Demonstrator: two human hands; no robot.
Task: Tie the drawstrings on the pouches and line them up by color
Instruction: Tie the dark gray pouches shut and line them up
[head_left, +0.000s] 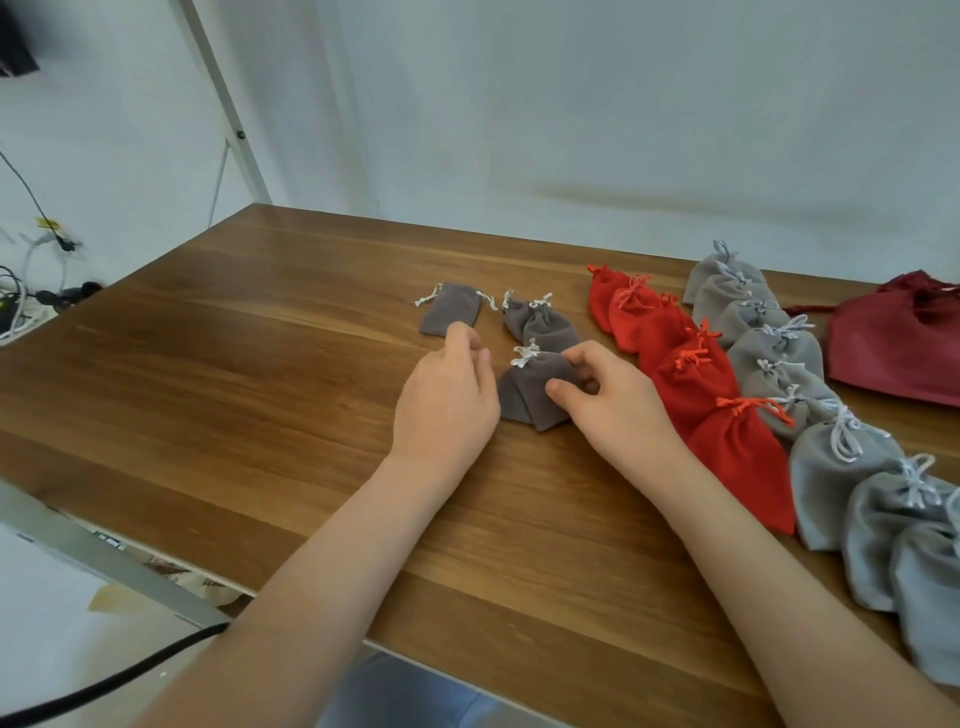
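Head view: taupe pouch (524, 397) between slack left hand (447, 397) and pinching right hand (615, 402).

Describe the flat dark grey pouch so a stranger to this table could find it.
On the wooden table, left of the red pouch row lie dark grey pouches. The flat pouch is the leftmost, beyond the left hand. Unlike its bunched, tied neighbours, it lies flat, cords splayed sideways.

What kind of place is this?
Likely a home or small workshop packing bench: a plain wooden table against a bare white wall, loose cables beyond its left edge, and rows of tied red pouches and light grey pouches beside the dark grey pouch the right hand grips.
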